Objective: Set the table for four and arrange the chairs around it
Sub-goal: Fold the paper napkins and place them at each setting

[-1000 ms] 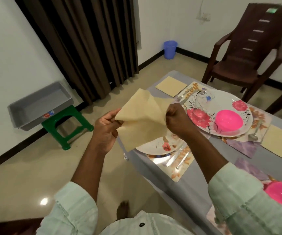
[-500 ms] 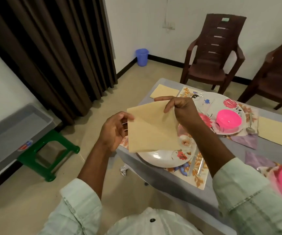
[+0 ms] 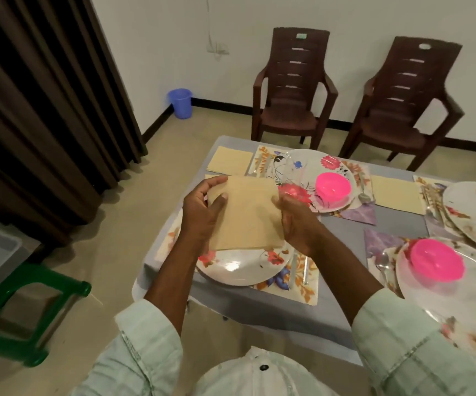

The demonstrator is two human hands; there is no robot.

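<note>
Head view: both hands, left hand [image 3: 199, 215] and right hand [image 3: 297, 221], are now pinching the flattened beige square paper napkin [image 3: 248, 215], folded since a second ago, above the near floral white plate [image 3: 242, 270] on the grey worktop [image 3: 342, 232].

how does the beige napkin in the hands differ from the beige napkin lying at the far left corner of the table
The held beige napkin is up in the air above a floral plate, gripped by the left hand and right hand; the far-corner beige napkin lies flat on the grey table, untouched. The held one looks darker, in shadow; the far one looks paler. Both are plain, beige and squarish.
</note>
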